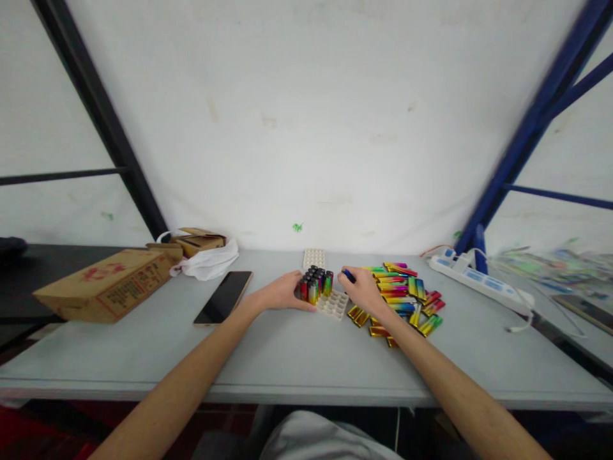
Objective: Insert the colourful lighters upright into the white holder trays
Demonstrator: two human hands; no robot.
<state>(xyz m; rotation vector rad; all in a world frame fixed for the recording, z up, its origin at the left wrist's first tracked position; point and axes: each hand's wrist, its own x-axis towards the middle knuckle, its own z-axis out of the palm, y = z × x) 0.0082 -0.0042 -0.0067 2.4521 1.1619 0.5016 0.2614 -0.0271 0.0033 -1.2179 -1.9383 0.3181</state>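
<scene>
A white slotted tray [334, 304] lies on the grey table, its left part filled with several upright, rainbow-coloured lighters [316, 283]. My left hand [280, 294] rests against the tray's left side, fingers curled round it. My right hand [361, 291] hovers over the tray's right end and pinches a dark lighter [349, 276] between thumb and fingers. To the right of that hand lies a loose heap of colourful lighters [405, 297].
A second white tray [314, 257] lies behind the first. A black phone [224, 297] lies left of my hands, past it a cardboard box [105, 284] and a white bag [208, 262]. A white power strip [479, 280] sits at the right.
</scene>
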